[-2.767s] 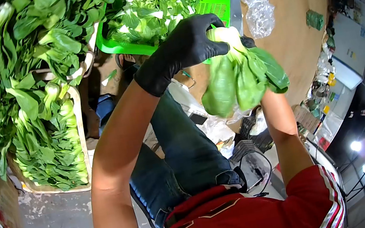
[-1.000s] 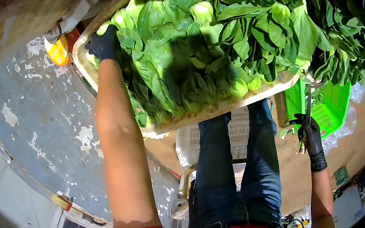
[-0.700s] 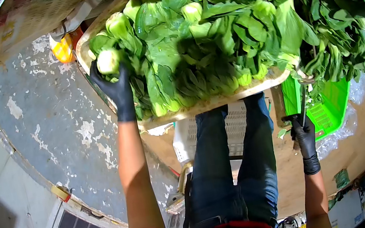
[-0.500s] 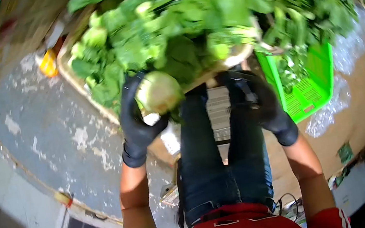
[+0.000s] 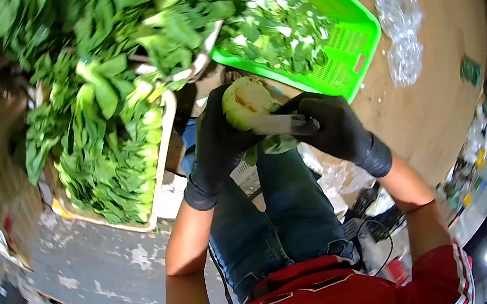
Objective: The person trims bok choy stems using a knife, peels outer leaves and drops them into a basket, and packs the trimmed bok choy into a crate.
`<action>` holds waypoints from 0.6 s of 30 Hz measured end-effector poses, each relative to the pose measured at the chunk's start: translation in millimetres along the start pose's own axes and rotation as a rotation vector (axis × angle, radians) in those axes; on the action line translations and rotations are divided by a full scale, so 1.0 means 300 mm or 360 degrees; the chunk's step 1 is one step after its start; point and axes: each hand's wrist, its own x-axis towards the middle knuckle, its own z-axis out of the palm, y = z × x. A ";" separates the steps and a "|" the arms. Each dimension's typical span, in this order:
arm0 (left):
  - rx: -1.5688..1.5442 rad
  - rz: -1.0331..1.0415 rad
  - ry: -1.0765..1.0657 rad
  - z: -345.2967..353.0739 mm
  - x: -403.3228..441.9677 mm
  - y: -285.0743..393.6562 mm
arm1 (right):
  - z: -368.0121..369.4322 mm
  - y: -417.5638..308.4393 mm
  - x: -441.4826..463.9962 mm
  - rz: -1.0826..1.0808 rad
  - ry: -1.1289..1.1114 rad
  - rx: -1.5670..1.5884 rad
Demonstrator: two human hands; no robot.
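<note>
My left hand (image 5: 213, 141), in a black glove, is closed around a bok choy (image 5: 244, 100) with its pale cut base turned up toward me. In my right hand (image 5: 336, 126), also gloved in black, is a small knife (image 5: 278, 125) with a short wide blade. The blade lies across the lower side of the bok choy's base; whether it cuts in, I cannot tell. A loose green leaf (image 5: 279, 144) shows just under the blade. Both hands are above my knees, and the left fingers are partly hidden behind the bok choy.
A pale tray (image 5: 161, 160) of stacked bok choy stands at the left, with a heap of leafy greens (image 5: 103, 20) behind it. The bright green basket (image 5: 359, 34) ahead holds leaf trimmings (image 5: 284, 31). Clear plastic wrap (image 5: 402, 26) lies on brown board to the right.
The view has swung right, away from the tray. My left hand has brought the bok choy over my knees, and my right hand has moved in, bringing the knife to its base.
</note>
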 end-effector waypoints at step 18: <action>0.0458 -0.0071 -0.0561 0.471 0.206 0.055 | -0.200 0.443 -0.293 0.0711 0.0710 0.0704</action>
